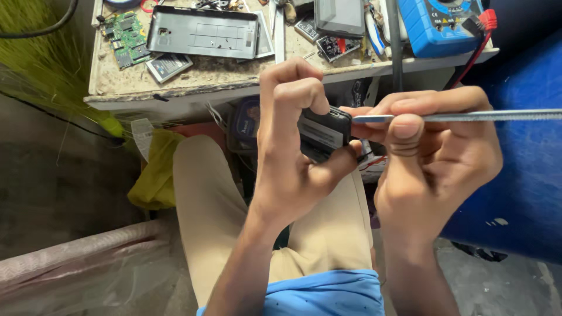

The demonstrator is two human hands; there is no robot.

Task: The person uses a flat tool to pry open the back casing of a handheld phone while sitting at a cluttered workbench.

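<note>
Phone part [324, 133], small and black, sits clamped in our left hand [290, 146]; our right hand [433, 158] pinches metal tweezers [468, 116] against its edge, prying; next we need steady leverage.

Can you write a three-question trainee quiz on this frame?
1. True or false: the left hand grips a small dark device.
2. What does the right hand hold? A) metal tool B) green circuit board C) blue multimeter
3. Where does the tip of the metal tool rest?

Key: 1 true. 2 A. 3 Against the edge of the dark device; the blue multimeter and green circuit board lie on the bench.
</note>
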